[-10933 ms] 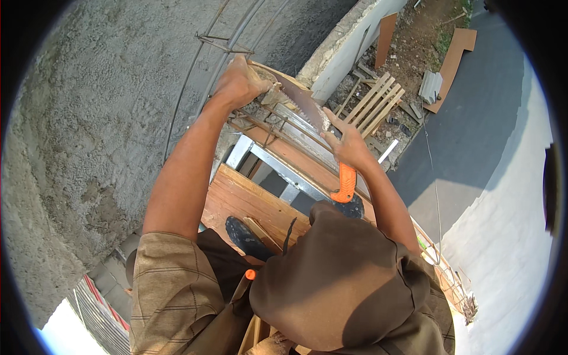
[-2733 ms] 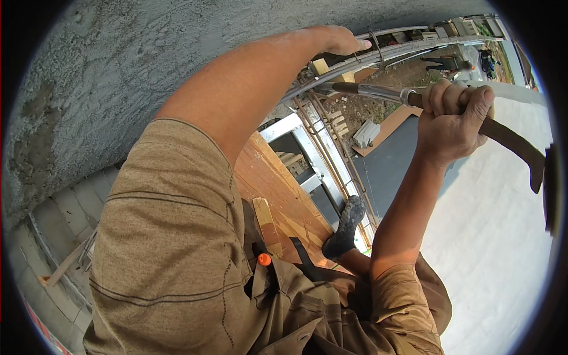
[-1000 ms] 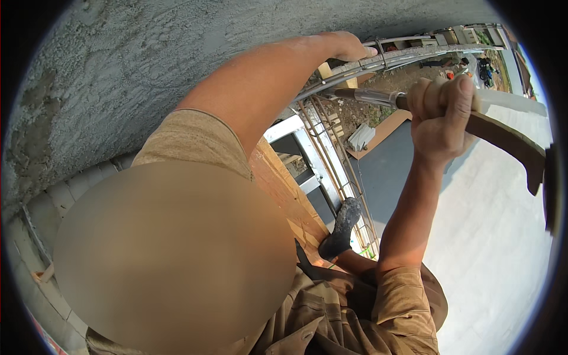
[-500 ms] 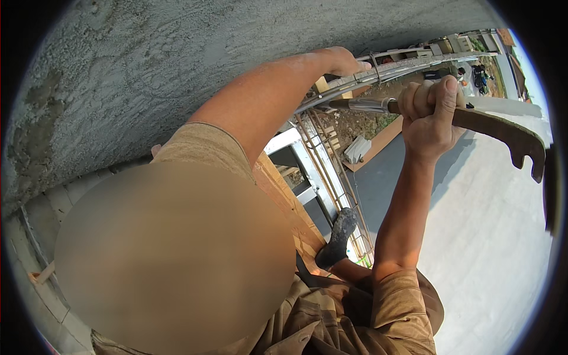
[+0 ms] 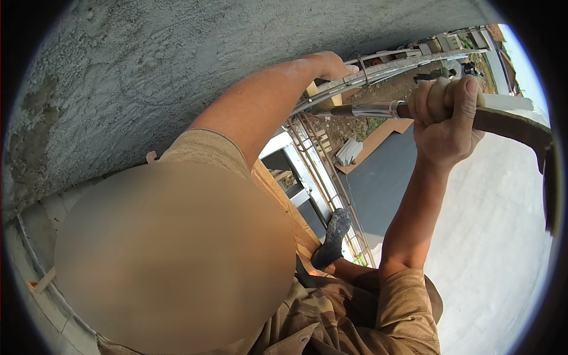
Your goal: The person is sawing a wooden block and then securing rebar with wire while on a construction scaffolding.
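Observation:
In my right hand [image 5: 447, 121] is a long steel bar tool with a curved, hooked end, which looks like a rebar bending wrench [image 5: 515, 127]. My fingers wrap round its dark shaft, thumb on top. A shiny metal sleeve [image 5: 376, 110] covers part of the shaft left of my hand. The hooked end reaches the right rim of the view, where its claw is mostly hidden. My left hand [image 5: 332, 65] is at the steel rebar cage [image 5: 364, 74] beside the rough wall, one fingertip near a stirrup. Its other fingers are hidden.
A rough grey plastered wall [image 5: 177, 53] rises along the left and top. Below are wooden planks [image 5: 284, 198], a pale metal frame [image 5: 305, 168] and an upright rebar cage [image 5: 331, 165]. My dark-covered foot [image 5: 334, 236] is beside them. The ground with stacked pale pieces [image 5: 349, 152] lies far below.
My right hand has moved a little to the right with the bending wrench, taking its claw towards the rim. My left hand has shifted slightly left and up in the view.

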Motion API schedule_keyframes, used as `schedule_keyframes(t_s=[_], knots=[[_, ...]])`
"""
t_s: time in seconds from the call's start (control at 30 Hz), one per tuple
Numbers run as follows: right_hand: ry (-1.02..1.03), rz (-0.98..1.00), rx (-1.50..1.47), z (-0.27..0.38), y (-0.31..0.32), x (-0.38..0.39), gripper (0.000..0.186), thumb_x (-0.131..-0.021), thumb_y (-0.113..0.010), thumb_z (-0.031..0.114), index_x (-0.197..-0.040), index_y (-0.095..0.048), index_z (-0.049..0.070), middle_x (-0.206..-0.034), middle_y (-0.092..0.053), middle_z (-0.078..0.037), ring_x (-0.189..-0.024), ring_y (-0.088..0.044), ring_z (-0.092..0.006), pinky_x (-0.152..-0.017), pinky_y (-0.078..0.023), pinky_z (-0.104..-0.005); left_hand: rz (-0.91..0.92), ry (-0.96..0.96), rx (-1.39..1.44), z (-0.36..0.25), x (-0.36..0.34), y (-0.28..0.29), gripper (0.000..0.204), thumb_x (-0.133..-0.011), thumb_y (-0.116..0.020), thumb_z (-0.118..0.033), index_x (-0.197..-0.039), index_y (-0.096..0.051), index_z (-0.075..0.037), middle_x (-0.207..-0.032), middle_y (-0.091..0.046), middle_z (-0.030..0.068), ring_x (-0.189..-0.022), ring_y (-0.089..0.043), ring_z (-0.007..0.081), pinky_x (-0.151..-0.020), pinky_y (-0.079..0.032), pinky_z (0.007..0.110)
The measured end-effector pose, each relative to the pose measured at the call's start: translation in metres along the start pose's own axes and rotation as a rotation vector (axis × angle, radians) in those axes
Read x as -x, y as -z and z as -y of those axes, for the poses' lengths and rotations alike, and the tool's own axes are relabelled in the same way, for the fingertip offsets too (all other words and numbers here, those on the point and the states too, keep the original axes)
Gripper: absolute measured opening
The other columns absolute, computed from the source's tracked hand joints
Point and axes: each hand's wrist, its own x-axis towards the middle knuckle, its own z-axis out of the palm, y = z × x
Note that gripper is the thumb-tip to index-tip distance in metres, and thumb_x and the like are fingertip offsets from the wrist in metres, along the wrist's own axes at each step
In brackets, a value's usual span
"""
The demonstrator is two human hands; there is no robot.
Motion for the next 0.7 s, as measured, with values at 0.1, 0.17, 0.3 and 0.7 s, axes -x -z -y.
schedule_keyframes(t_s=[0.1,0.17,0.3,0.7], knots=[[-0.005,0.087,-0.115,0.034,0.01,-0.006,0.044,-0.115,-0.038,0.032,-0.075,-0.036,0.012,-0.055,-0.027,0.002,-0.043,-0.022,-0.0094,-0.04,-0.021,-0.03,0.023,0.01,0.033,0.003,-0.003,-0.003,0.099,-0.098,-0.041,-0.08,-0.144,-0.058,0.005,-0.155,-0.047,0.032,-0.148,-0.042,0.0483,-0.121,-0.035,0.056],[-0.036,0.159,-0.185,0.046,0.007,-0.01,0.043,-0.114,-0.038,0.03,-0.074,-0.034,0.015,-0.056,-0.027,0.002,-0.046,-0.022,-0.0098,-0.044,-0.021,-0.0296,0.027,0.01,0.033,0.005,-0.007,-0.006,0.099,-0.098,-0.041,-0.08,-0.144,-0.058,0.006,-0.155,-0.047,0.0321,-0.147,-0.042,0.048,-0.12,-0.036,0.056],[-0.038,0.099,0.041,0.0,-0.018,0.0,0.043,-0.113,-0.049,0.027,-0.073,-0.039,0.012,-0.057,-0.028,0.004,-0.046,-0.025,-0.0084,-0.043,-0.021,-0.0298,-0.008,0.061,0.085,0.004,-0.006,-0.01,0.099,-0.097,-0.043,-0.081,-0.141,-0.061,0.005,-0.151,-0.053,0.0315,-0.144,-0.047,0.0479,-0.119,-0.038,0.055],[-0.077,0.186,-0.109,0.022,-0.019,-0.015,0.043,-0.114,-0.044,0.026,-0.074,-0.036,0.013,-0.057,-0.026,0.003,-0.046,-0.022,-0.0084,-0.043,-0.02,-0.0304,-0.006,0.022,0.052,0.003,-0.005,-0.008,0.098,-0.098,-0.043,-0.079,-0.142,-0.06,0.007,-0.152,-0.051,0.0324,-0.145,-0.046,0.0474,-0.119,-0.039,0.055]])
